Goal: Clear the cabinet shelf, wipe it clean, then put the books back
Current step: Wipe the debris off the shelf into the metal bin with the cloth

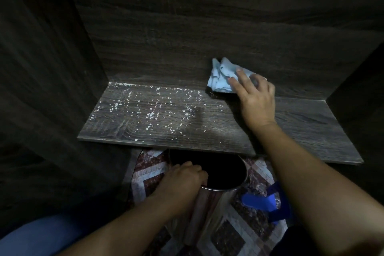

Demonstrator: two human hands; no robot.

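At the back right of the shelf [158,129], against the rear panel [187,37], the right hand [256,100] presses flat on a crumpled pale-blue cloth [221,78], fingers spread over its folds, palm down. Both shelf and panel are dark wood-grain laminate, matte and streaked. White crumbs [149,110], small and irregular, are scattered over the shelf's left and middle; the strip to the right of the hand looks bare. No books are in view. Below the shelf's front edge, the left hand [182,181] is curled over the rim of a round, shiny metal bin [226,191], fingers hooked inside its dark mouth. The bin stands on a floor [245,233] of speckled tiles set in a diamond pattern. Just beside the bin lies a smooth bright-blue plastic thing [261,201], its shape unclear.
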